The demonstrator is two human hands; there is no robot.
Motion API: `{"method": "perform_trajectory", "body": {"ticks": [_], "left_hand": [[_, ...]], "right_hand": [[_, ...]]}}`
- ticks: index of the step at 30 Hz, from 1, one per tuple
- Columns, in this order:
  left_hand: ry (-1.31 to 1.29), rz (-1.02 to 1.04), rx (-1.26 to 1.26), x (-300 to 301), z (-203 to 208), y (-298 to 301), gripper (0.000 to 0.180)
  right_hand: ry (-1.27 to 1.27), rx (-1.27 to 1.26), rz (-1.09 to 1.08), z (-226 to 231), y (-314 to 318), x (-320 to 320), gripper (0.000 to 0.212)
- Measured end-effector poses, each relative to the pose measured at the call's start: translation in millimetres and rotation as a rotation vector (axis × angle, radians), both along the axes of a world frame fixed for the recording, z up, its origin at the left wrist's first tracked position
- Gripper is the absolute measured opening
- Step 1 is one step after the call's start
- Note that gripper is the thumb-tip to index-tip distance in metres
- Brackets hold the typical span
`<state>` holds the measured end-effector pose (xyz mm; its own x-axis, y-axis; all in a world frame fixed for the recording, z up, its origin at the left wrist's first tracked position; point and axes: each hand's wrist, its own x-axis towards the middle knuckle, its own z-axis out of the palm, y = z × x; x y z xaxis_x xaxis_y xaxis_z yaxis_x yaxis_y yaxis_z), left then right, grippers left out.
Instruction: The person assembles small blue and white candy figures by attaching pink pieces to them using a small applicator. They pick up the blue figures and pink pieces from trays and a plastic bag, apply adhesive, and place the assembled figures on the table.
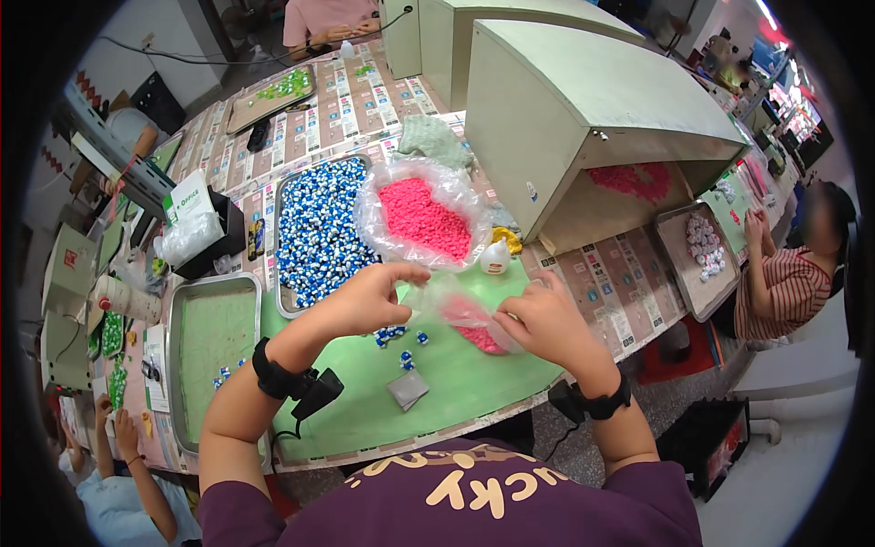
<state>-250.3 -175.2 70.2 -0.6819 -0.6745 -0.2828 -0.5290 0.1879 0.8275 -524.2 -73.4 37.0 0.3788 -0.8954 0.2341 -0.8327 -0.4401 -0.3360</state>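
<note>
A small clear plastic bag (pixel 469 314) with pink pieces in its lower end lies tilted over the green mat (pixel 465 383). My left hand (pixel 369 296) is curled at the bag's loose left edge, its index finger stretched over the film. On the other side, my right hand (pixel 547 319) pinches the bag close to the pink pieces. Several blue-and-white beads (pixel 390 335) lie on the mat below my left hand, near a grey square packet (pixel 407 390). Beyond my hands sits a large open plastic bag (pixel 369 205) of pink pieces (pixel 424 217).
A metal tray (pixel 279 273) of blue-and-white beads stands left of the large bag; another tray (pixel 258 314) holds a few. A white squeeze bottle (pixel 495 257) and yellow cloth (pixel 507 239) stand before a box-like metal hood (pixel 592 118). Co-workers sit around, one in stripes (pixel 788 287).
</note>
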Motion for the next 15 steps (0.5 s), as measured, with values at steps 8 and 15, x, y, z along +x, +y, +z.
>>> {"method": "perform_trajectory", "body": {"ticks": [8, 15], "left_hand": [[0.412, 0.147, 0.401, -15, -24, -5, 0.035], [0.566, 0.222, 0.7, -20, -23, -6, 0.026]], "right_hand": [[-0.093, 0.111, -0.284, -8, 14, 4, 0.025], [-0.277, 0.495, -0.403, -7, 12, -2, 0.021]]}}
